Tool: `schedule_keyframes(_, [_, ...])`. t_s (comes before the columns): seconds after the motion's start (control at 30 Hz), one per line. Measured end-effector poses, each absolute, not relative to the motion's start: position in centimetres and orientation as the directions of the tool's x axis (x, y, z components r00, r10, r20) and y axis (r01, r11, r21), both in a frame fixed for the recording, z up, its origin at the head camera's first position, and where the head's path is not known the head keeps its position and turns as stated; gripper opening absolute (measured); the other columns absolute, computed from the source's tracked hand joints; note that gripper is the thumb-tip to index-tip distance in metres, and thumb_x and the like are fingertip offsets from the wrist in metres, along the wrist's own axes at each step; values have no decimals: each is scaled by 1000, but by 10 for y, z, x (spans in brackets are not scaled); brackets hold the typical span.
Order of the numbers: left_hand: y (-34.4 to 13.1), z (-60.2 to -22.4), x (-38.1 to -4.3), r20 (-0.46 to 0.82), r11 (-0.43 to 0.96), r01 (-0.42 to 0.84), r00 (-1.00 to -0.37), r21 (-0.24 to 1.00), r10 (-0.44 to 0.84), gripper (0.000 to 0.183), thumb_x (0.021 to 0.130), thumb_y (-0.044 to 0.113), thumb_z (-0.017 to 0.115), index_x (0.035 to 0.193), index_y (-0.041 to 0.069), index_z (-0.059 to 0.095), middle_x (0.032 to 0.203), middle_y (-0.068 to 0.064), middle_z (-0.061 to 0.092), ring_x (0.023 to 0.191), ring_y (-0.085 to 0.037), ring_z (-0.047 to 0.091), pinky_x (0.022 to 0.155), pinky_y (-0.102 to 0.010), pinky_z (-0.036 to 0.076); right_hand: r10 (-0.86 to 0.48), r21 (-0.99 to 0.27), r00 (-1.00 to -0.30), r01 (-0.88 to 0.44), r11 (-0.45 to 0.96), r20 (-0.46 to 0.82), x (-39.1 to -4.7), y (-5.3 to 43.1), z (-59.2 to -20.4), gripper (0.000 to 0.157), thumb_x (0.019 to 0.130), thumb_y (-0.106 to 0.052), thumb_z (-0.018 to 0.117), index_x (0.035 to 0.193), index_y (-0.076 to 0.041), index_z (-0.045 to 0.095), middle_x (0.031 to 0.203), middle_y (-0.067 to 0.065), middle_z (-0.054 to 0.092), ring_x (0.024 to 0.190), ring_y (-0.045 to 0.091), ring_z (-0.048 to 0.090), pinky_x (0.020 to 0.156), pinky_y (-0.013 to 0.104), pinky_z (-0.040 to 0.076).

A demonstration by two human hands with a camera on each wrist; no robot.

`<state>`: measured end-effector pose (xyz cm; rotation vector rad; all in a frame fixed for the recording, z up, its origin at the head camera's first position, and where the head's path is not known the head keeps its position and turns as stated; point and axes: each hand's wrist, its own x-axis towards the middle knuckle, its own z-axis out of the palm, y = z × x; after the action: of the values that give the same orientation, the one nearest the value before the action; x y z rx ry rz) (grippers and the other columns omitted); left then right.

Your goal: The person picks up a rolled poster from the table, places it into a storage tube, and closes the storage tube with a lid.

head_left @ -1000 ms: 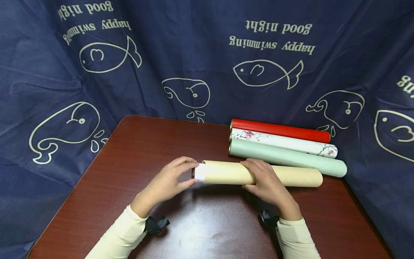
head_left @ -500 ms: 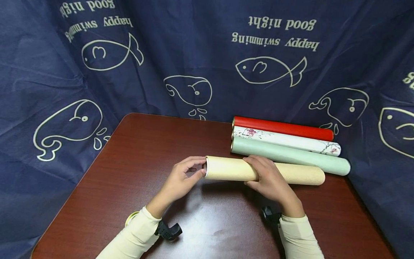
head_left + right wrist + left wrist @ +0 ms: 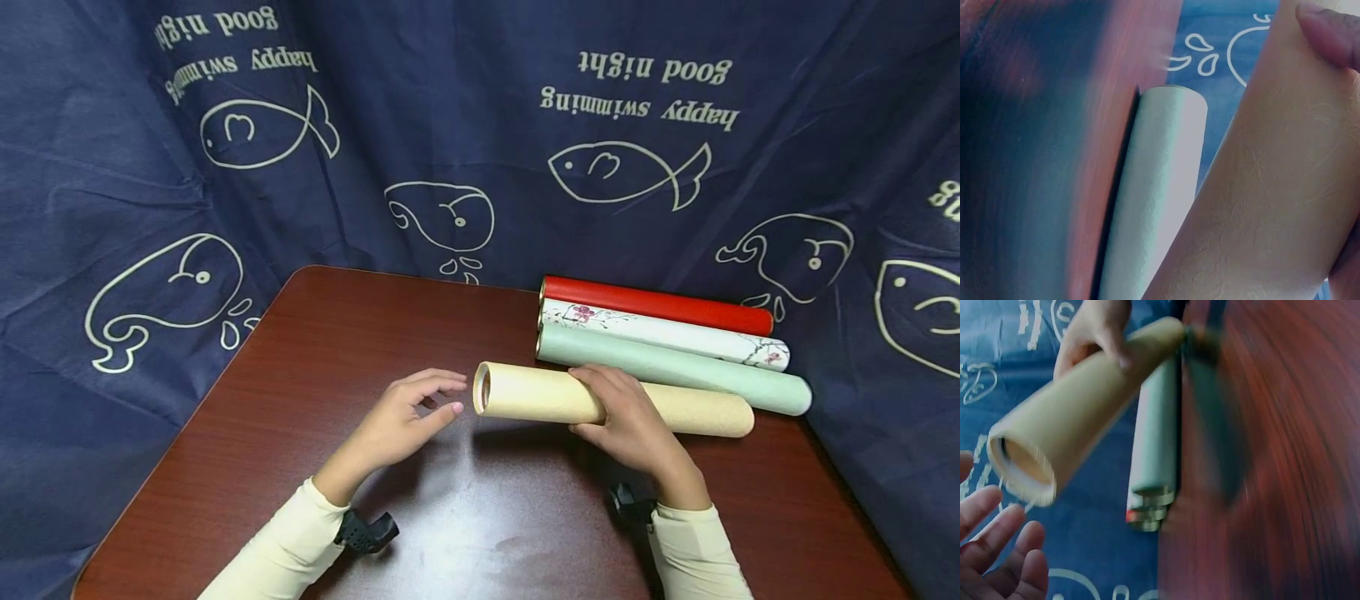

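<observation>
A pale yellow cardboard tube [image 3: 528, 393] lies at a slant over the table in the head view, its left end open and slightly raised. My right hand [image 3: 621, 412] grips the tube around its middle from above. In the right wrist view, the thumb [image 3: 1329, 34] presses along the tube's crinkled surface [image 3: 1266, 187]. Just left of the open end is my left hand [image 3: 411, 417], fingers loosely bent, holding nothing. The left wrist view shows the left hand's spread fingers [image 3: 1000, 550] apart from the tube's hollow mouth [image 3: 1025, 465], with a pale lining inside the rim.
Behind the yellow tube, a mint green tube [image 3: 675, 368], a white flowered tube [image 3: 660, 332] and a red tube [image 3: 660, 305] lie side by side. They rest on the dark red table [image 3: 375, 321], backed by a blue curtain [image 3: 450, 108] with fish drawings.
A white roll that stuck out of the tube's left end has gone inside. My left hand has let go of that end and drawn left. The right hand keeps its hold.
</observation>
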<state>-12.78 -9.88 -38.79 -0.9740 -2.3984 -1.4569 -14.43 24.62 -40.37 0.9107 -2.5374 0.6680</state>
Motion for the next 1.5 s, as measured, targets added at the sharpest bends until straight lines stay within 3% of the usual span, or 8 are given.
schedule_keyframes(0.43, [-182,-399,-128,360,527,601,-792,600,494,25,88,10,74,113,10,71,112,-2,68,97,-25,64,78,-44,54,-490,-323,-733,-661,677,472,-144,252,-406,75,60,-11,91,128,-9,60,124,10,61,116,31,54,99,50,38])
schedule_keyframes(0.6, [-204,-421,-115,324,590,633,-770,502,550,28,86,15,77,112,6,70,108,-3,67,101,-19,65,84,-42,54,-497,-322,-735,-661,678,460,-144,252,-408,75,60,-11,91,128,-8,60,124,11,61,117,31,54,100,50,37])
schedule_keyframes(0.8, [-224,-429,-95,117,654,603,-770,457,628,55,76,38,86,119,8,68,113,5,61,107,-16,59,91,-42,50,-511,-310,-729,-668,677,455,-145,251,-408,76,60,-12,91,128,-6,60,124,12,61,116,30,55,101,49,37])
schedule_keyframes(0.93, [-231,-431,-85,16,693,579,-772,430,635,69,71,55,84,124,14,67,113,9,57,105,-12,55,88,-39,50,-517,-309,-722,-676,669,459,-146,250,-408,76,60,-12,91,128,-4,60,123,12,62,116,30,55,101,48,38])
schedule_keyframes(1.1, [-237,-438,-78,47,691,614,-759,382,649,73,67,63,81,124,20,67,116,12,56,106,-11,52,86,-38,50,-517,-319,-721,-678,662,461,-146,247,-408,76,60,-12,91,129,-6,60,124,11,61,116,30,55,101,48,37])
schedule_keyframes(1.23, [-242,-442,-72,79,672,641,-743,370,665,78,64,67,80,124,19,67,126,6,56,114,-17,52,90,-42,50,-518,-316,-718,-681,661,465,-146,246,-408,76,59,-12,91,129,-6,60,124,11,61,115,30,55,100,48,38])
schedule_keyframes(1.5, [-248,-448,-64,115,653,691,-710,310,695,74,59,59,86,120,20,69,136,0,53,120,-21,51,89,-47,49,-525,-302,-712,-686,662,466,-147,246,-408,77,60,-14,92,129,-5,60,124,11,61,115,30,56,100,48,38])
